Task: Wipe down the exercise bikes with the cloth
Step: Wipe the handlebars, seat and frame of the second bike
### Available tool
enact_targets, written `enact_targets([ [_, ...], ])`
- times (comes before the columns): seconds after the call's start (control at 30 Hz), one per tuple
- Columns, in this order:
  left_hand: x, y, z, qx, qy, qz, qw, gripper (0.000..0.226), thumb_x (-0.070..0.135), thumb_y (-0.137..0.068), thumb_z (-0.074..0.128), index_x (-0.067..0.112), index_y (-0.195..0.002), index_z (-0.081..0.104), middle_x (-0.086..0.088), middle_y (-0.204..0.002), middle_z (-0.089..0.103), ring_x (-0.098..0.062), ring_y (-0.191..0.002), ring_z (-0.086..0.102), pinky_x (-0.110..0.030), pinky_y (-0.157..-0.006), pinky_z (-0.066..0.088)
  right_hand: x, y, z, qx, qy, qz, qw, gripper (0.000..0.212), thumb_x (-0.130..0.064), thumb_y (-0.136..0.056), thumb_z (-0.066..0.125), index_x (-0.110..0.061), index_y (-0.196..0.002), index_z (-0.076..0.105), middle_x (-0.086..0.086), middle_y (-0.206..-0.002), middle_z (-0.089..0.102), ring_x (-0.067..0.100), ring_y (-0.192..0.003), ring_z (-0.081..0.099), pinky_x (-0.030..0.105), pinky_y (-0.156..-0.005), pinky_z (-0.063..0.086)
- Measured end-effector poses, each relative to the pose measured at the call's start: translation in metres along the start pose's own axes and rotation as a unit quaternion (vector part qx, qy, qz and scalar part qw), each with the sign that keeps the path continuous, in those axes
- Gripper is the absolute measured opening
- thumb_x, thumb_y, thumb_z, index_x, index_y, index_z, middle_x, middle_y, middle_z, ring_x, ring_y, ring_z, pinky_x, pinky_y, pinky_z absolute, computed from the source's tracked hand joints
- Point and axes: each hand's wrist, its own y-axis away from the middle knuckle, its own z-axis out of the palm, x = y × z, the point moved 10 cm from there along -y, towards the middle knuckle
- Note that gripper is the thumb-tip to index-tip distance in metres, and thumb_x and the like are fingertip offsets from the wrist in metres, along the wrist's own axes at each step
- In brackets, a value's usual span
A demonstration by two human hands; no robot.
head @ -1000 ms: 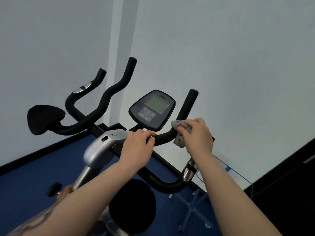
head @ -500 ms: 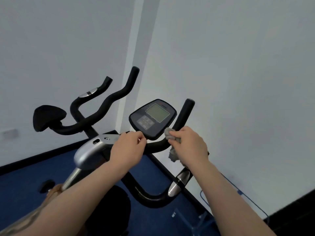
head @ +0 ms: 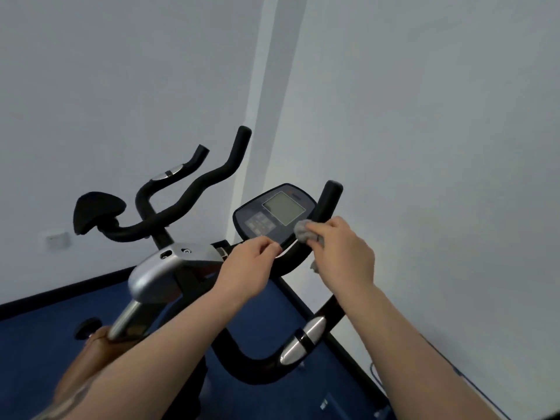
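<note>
An exercise bike stands in front of me with black handlebars (head: 212, 177) and a dark console (head: 272, 215) with a grey screen. My right hand (head: 342, 253) grips a small grey cloth (head: 306, 233) and holds it against the console's lower right edge, where the right handlebar (head: 328, 201) rises. My left hand (head: 245, 268) has its fingers curled round the handlebar just below the console. A silver housing (head: 163, 268) tops the bike's post.
A second bike's black saddle (head: 97, 210) shows at the left. White walls meet in a corner close behind the bike. The floor (head: 39, 353) is blue with a black skirting. A blue cable (head: 472, 386) runs along the right wall.
My right hand has slid the cloth up from the handlebar bend to the console's lower edge. My view has tilted up and to the right. The left hand keeps its hold.
</note>
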Motion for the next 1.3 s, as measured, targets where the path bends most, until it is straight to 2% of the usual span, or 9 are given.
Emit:
enact_targets([
  [0.13,0.009,-0.008,0.010,-0.001,-0.003,0.004,1.000,0.024,0.032,-0.097,0.051,0.028,-0.077,0.063,0.008,-0.081,0.067,-0.015,-0.084,0.061,-0.034,-0.078,0.046,-0.003,-0.008,0.001,-0.093,-0.041,-0.052,0.993,0.024,-0.040,-0.092,0.059,-0.046,-0.114,0.066,-0.015,-0.109,0.061,0.013,-0.101,0.059,0.030,-0.078,0.047],
  [0.33,0.032,-0.030,0.025,0.024,0.041,0.009,0.999,0.020,0.031,-0.098,0.049,0.026,-0.090,0.066,0.010,-0.082,0.066,-0.014,-0.082,0.062,-0.036,-0.080,0.049,0.042,-0.059,-0.083,0.137,-0.307,-0.022,0.942,0.015,-0.033,-0.096,0.053,-0.038,-0.104,0.064,-0.007,-0.107,0.060,0.007,-0.082,0.063,0.025,-0.066,0.048],
  [0.43,0.053,-0.040,0.036,0.022,0.030,0.056,0.998,0.026,0.031,-0.102,0.042,0.017,-0.094,0.063,0.001,-0.087,0.065,-0.019,-0.084,0.060,-0.042,-0.083,0.049,0.025,-0.087,-0.053,0.038,-0.387,-0.043,0.920,0.013,-0.035,-0.097,0.050,-0.034,-0.093,0.063,0.006,-0.106,0.062,0.019,-0.074,0.065,0.023,-0.051,0.045],
  [0.53,0.053,-0.043,0.048,-0.001,0.010,0.080,0.997,0.039,0.042,-0.104,0.035,0.015,-0.087,0.056,-0.001,-0.082,0.060,-0.020,-0.080,0.056,-0.047,-0.084,0.046,0.009,-0.097,-0.022,-0.023,-0.384,-0.079,0.919,0.019,-0.043,-0.096,0.052,-0.032,-0.084,0.061,-0.008,-0.091,0.070,0.007,-0.063,0.060,0.021,-0.049,0.043],
  [0.67,0.046,-0.042,0.052,-0.033,0.025,0.094,0.995,0.035,0.061,-0.090,0.039,0.033,-0.091,0.059,0.012,-0.084,0.063,-0.006,-0.078,0.057,-0.032,-0.077,0.047,0.016,-0.104,-0.009,-0.056,-0.515,-0.048,0.854,0.028,-0.043,-0.097,0.054,-0.026,-0.078,0.067,-0.014,-0.075,0.071,0.001,-0.067,0.066,0.015,-0.060,0.046],
  [0.77,0.043,-0.044,0.060,-0.078,-0.004,0.100,0.992,0.030,0.043,-0.086,0.065,0.035,-0.114,0.057,0.014,-0.103,0.065,0.002,-0.089,0.060,-0.024,-0.082,0.049,0.026,-0.088,-0.004,0.028,-0.617,-0.023,0.786,0.022,-0.030,-0.099,0.053,-0.026,-0.087,0.071,-0.009,-0.090,0.075,0.007,-0.085,0.070,0.021,-0.067,0.052],
  [0.93,0.037,-0.048,0.061,-0.073,-0.025,0.109,0.991,0.038,0.029,-0.085,0.072,0.036,-0.118,0.054,0.018,-0.106,0.062,0.001,-0.088,0.060,-0.014,-0.070,0.047,0.029,-0.061,-0.036,0.168,-0.499,-0.225,0.820,0.013,-0.019,-0.094,0.061,-0.020,-0.101,0.071,-0.012,-0.115,0.068,0.010,-0.108,0.065,0.023,-0.089,0.051],
  [1.07,0.038,-0.047,0.057,-0.044,-0.060,0.114,0.991,0.039,0.033,-0.086,0.071,0.038,-0.121,0.053,0.020,-0.107,0.061,0.005,-0.092,0.058,-0.018,-0.076,0.048,0.023,-0.099,-0.018,-0.001,-0.582,-0.095,0.807,0.016,-0.027,-0.098,0.056,-0.026,-0.086,0.068,-0.017,-0.082,0.069,0.002,-0.073,0.064,0.016,-0.067,0.048],
  [1.3,0.043,-0.045,0.054,-0.049,-0.003,0.115,0.992,0.042,0.021,-0.077,0.073,0.044,-0.110,0.060,0.020,-0.095,0.067,-0.003,-0.079,0.065,-0.018,-0.068,0.053,0.048,-0.061,-0.013,0.123,-0.620,-0.118,0.766,0.026,-0.019,-0.095,0.058,-0.037,-0.109,0.070,-0.014,-0.114,0.070,0.005,-0.111,0.063,0.014,-0.090,0.048],
])
